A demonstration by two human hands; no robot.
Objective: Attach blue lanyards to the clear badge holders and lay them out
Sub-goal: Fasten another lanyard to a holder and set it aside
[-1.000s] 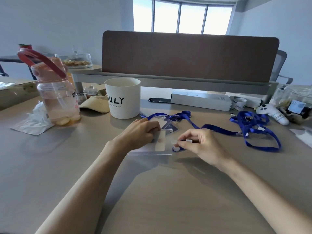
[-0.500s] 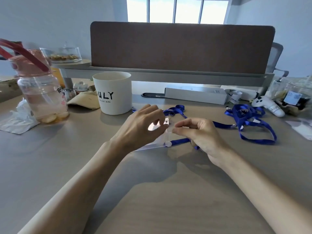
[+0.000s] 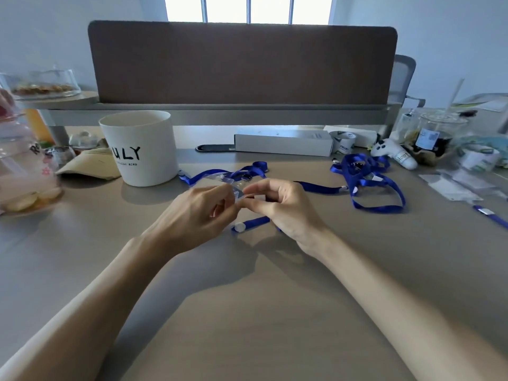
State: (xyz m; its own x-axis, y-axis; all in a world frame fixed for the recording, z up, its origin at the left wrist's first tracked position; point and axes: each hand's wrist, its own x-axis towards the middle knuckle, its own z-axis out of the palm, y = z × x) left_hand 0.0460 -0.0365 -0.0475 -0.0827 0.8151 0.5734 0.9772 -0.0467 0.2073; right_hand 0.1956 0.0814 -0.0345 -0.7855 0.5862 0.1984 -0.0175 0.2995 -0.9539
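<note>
Above the desk the left hand pinches the light, slippery-looking clear badge holder by its edge, while the right hand pinches the limp blue lanyard at its clip end, likely the surest hold.

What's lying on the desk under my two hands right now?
A blue lanyard end with a white cap lies on the table below them. The right hand covers where it runs on. The left hand pinches the clear badge holder, mostly hidden by fingers.
</note>
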